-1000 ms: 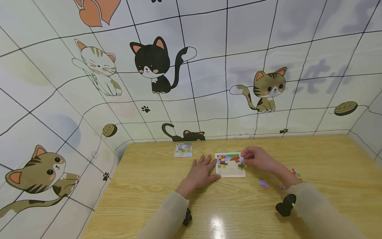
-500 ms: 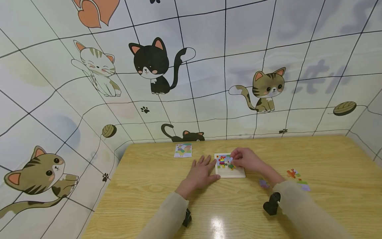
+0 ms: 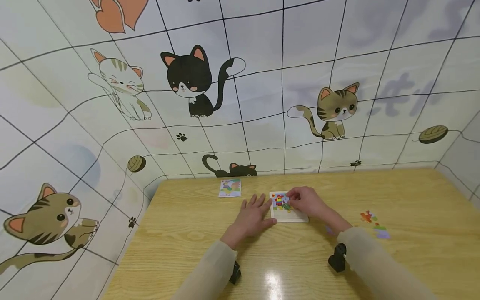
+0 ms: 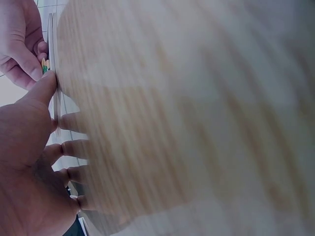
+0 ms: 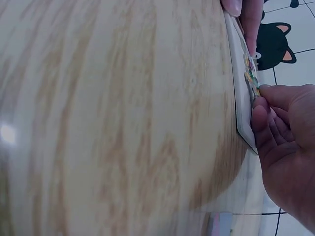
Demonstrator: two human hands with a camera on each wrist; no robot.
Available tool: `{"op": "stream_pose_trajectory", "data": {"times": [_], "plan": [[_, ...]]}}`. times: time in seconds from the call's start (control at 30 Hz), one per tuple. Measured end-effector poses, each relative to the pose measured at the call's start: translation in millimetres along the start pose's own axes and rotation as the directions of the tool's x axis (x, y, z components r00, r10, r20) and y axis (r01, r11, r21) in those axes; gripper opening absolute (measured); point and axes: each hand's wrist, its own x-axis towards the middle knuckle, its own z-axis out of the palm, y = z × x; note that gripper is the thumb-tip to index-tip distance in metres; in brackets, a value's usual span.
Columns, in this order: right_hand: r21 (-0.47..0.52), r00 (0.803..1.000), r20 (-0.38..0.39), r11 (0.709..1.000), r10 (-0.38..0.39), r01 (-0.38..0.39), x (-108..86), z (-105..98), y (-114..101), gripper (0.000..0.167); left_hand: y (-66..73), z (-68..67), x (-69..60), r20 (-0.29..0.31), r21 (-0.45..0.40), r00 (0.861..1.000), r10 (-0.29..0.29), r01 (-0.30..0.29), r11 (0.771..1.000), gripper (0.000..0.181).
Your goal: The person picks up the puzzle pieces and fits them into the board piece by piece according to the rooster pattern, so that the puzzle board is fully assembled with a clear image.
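A white-framed jigsaw tray lies on the wooden table, colourful pieces with a bird picture filling its upper left part. My left hand lies flat with fingers spread, its thumb and index fingertip touching the tray's left edge. Over the tray's upper right, my right hand pinches a jigsaw piece between thumb and fingers; the fingers partly hide it. The right wrist view shows the right hand low at the tray, fingertips at the green and yellow piece.
A small printed picture card lies at the table's back left. Loose jigsaw pieces lie to the right of the right forearm, and a purple piece is half hidden by that wrist. A cat-patterned wall covering rises behind the table.
My right hand has moved left from the tray's right edge to over its middle, carrying the piece, and has nearly stopped there. The left hand has stayed in place.
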Motion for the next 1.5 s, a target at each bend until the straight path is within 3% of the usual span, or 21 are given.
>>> {"op": "stream_pose_trajectory", "data": {"times": [0.47, 0.77, 0.97, 1.27, 1.5], "plan": [[-0.049, 0.999, -0.032, 0.999, 0.005, -0.006, 0.0, 7.8, -1.8, 0.014, -2.2, 2.2, 1.9, -0.001, 0.003, 1.0, -0.006, 0.006, 1.0, 0.072], [-0.002, 0.997, -0.041, 0.998, -0.066, 0.066, -6.9, 4.0, 1.0, 0.016, -1.3, 1.5, 2.0, 0.003, -0.002, 1.0, -0.003, 0.003, 1.0, 0.071], [0.039, 0.995, -0.019, 0.994, -0.1, 0.101, -9.3, 2.5, 7.5, 0.021, -0.9, 0.5, 1.6, 0.008, 0.001, 1.0, -0.01, 0.01, 1.0, 0.072], [0.018, 0.989, 0.009, 0.989, -0.148, 0.148, -9.4, 2.9, 6.6, 0.02, -1.2, 0.7, 1.6, 0.002, 0.007, 1.0, -0.005, 0.005, 1.0, 0.072], [0.035, 0.991, 0.024, 0.991, -0.134, 0.133, -9.1, 2.9, 5.0, 0.021, -1.8, 0.9, 1.3, 0.001, -0.009, 1.0, 0.003, -0.003, 1.0, 0.071]]}}
